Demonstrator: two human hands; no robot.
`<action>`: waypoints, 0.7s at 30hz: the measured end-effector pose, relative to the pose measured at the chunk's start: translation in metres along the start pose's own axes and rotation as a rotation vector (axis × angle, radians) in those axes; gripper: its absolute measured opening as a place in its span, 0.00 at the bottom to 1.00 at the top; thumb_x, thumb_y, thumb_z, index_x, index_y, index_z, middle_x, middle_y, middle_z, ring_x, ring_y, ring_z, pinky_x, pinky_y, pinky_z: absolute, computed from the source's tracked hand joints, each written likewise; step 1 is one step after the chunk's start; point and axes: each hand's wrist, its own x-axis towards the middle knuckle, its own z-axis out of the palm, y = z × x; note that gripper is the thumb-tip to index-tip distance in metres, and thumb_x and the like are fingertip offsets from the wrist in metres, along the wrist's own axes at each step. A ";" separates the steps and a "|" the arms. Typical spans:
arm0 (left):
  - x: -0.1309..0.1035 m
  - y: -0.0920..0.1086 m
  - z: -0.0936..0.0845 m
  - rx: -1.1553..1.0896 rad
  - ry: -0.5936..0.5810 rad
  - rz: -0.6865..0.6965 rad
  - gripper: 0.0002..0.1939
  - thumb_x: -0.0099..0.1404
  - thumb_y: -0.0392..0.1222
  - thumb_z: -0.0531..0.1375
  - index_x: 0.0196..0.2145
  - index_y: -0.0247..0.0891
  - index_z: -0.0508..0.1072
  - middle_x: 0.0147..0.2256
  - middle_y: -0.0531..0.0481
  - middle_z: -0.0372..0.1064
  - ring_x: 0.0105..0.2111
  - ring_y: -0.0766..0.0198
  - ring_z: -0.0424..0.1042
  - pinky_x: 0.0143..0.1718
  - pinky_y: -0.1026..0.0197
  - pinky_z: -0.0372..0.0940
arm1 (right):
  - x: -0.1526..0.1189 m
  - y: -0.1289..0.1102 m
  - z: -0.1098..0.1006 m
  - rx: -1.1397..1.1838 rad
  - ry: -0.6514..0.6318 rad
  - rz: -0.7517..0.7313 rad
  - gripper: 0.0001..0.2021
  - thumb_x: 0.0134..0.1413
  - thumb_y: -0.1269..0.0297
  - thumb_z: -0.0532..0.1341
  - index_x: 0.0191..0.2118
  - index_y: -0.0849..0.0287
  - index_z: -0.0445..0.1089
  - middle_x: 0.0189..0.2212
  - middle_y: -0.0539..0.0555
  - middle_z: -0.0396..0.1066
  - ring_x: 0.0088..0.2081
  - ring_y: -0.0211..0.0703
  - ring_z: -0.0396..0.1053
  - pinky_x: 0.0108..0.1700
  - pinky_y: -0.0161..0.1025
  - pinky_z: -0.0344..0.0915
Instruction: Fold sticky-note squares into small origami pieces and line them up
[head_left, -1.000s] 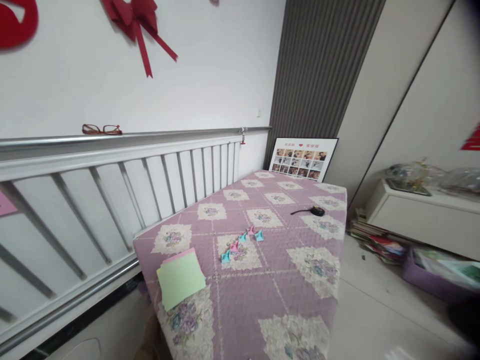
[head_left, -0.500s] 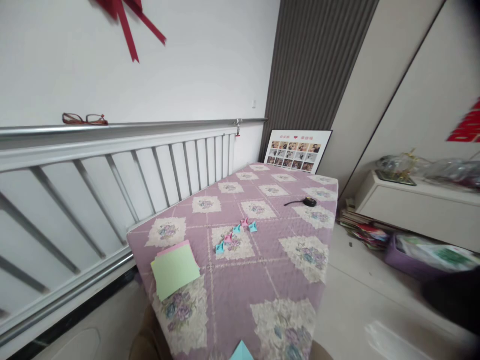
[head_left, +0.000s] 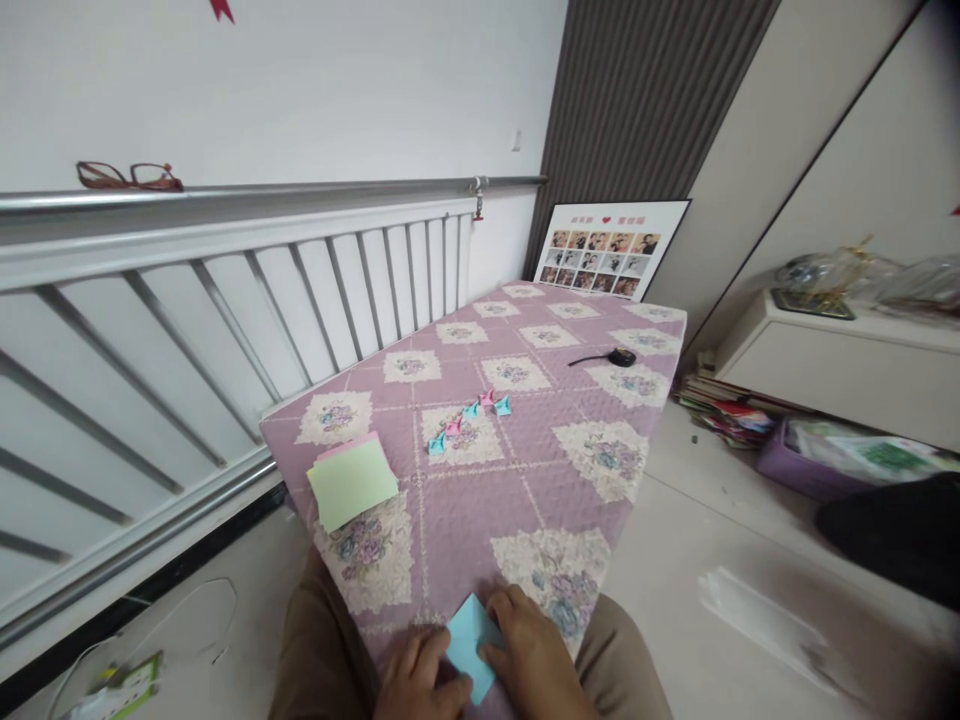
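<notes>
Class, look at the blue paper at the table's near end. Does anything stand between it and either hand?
Nothing visible does. The left hand and right hand are both at the blue paper, one on each side. The paper stack and small folded pieces lie farther up the table, out of the way.

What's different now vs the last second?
Camera tilted down. The left hand and right hand came into view, holding the blue paper; half a second ago only its tip showed. Can't tell when they took hold. Unchanged: paper stack, five folded pieces, tape measure.
</notes>
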 end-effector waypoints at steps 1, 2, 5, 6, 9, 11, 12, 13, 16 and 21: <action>0.006 -0.001 -0.009 -0.059 -0.074 0.020 0.17 0.55 0.40 0.63 0.44 0.49 0.74 0.51 0.48 0.67 0.50 0.50 0.64 0.51 0.50 0.59 | 0.001 -0.001 0.000 -0.012 -0.015 0.012 0.13 0.39 0.74 0.60 0.36 0.55 0.67 0.40 0.55 0.70 0.42 0.49 0.68 0.42 0.40 0.63; 0.013 0.000 -0.018 -0.099 -0.070 -0.017 0.18 0.57 0.37 0.61 0.47 0.46 0.72 0.49 0.46 0.67 0.48 0.53 0.64 0.50 0.53 0.58 | 0.002 -0.003 -0.001 -0.023 -0.030 0.027 0.14 0.39 0.74 0.60 0.36 0.55 0.67 0.40 0.55 0.70 0.42 0.49 0.68 0.42 0.40 0.63; 0.031 0.008 -0.035 -0.137 -0.038 -0.143 0.20 0.57 0.31 0.56 0.48 0.39 0.69 0.46 0.46 0.67 0.47 0.55 0.63 0.50 0.55 0.56 | 0.004 -0.004 0.000 -0.024 -0.055 0.060 0.16 0.38 0.75 0.61 0.37 0.55 0.67 0.41 0.56 0.70 0.42 0.50 0.69 0.42 0.41 0.63; 0.036 0.012 -0.037 -0.128 -0.037 -0.168 0.20 0.56 0.31 0.56 0.48 0.38 0.68 0.46 0.45 0.66 0.48 0.54 0.62 0.51 0.55 0.55 | 0.004 -0.004 0.000 -0.015 -0.054 0.064 0.17 0.37 0.75 0.61 0.38 0.56 0.67 0.42 0.56 0.69 0.43 0.50 0.68 0.42 0.42 0.63; 0.044 0.020 -0.038 -0.094 -0.068 -0.208 0.22 0.52 0.30 0.58 0.47 0.36 0.66 0.48 0.43 0.65 0.50 0.51 0.61 0.52 0.53 0.53 | 0.004 -0.002 0.001 0.019 -0.040 0.061 0.19 0.37 0.76 0.61 0.41 0.56 0.67 0.42 0.57 0.69 0.44 0.50 0.68 0.43 0.41 0.63; 0.048 0.020 -0.039 -0.098 -0.097 -0.215 0.23 0.51 0.30 0.59 0.46 0.36 0.65 0.48 0.42 0.64 0.50 0.51 0.60 0.51 0.54 0.53 | 0.003 0.000 0.002 0.044 -0.032 0.051 0.21 0.38 0.76 0.60 0.43 0.57 0.67 0.43 0.57 0.69 0.44 0.49 0.68 0.45 0.41 0.63; 0.050 0.020 -0.040 -0.105 -0.112 -0.214 0.23 0.50 0.30 0.59 0.46 0.36 0.65 0.48 0.43 0.63 0.50 0.52 0.60 0.51 0.54 0.53 | 0.003 0.001 0.002 0.057 -0.027 0.044 0.22 0.38 0.76 0.60 0.44 0.57 0.67 0.43 0.57 0.69 0.45 0.49 0.68 0.45 0.41 0.63; 0.052 0.019 -0.042 -0.112 -0.127 -0.213 0.23 0.50 0.30 0.59 0.46 0.36 0.64 0.48 0.43 0.64 0.49 0.52 0.61 0.49 0.55 0.54 | 0.003 0.002 0.003 0.069 -0.022 0.038 0.23 0.38 0.76 0.60 0.45 0.56 0.66 0.44 0.57 0.69 0.45 0.49 0.67 0.46 0.41 0.62; 0.056 0.017 -0.048 -0.122 -0.165 -0.222 0.20 0.50 0.32 0.61 0.43 0.37 0.65 0.45 0.45 0.65 0.46 0.53 0.63 0.45 0.57 0.56 | 0.003 0.004 0.003 0.094 -0.011 0.026 0.26 0.37 0.75 0.60 0.48 0.55 0.65 0.44 0.56 0.69 0.46 0.49 0.67 0.47 0.41 0.62; 0.057 0.016 -0.049 -0.101 -0.173 -0.219 0.13 0.50 0.34 0.62 0.36 0.39 0.66 0.41 0.48 0.65 0.43 0.56 0.63 0.42 0.58 0.56 | 0.000 0.006 0.007 0.105 0.026 -0.001 0.24 0.39 0.76 0.59 0.47 0.53 0.66 0.43 0.55 0.69 0.46 0.48 0.67 0.46 0.40 0.61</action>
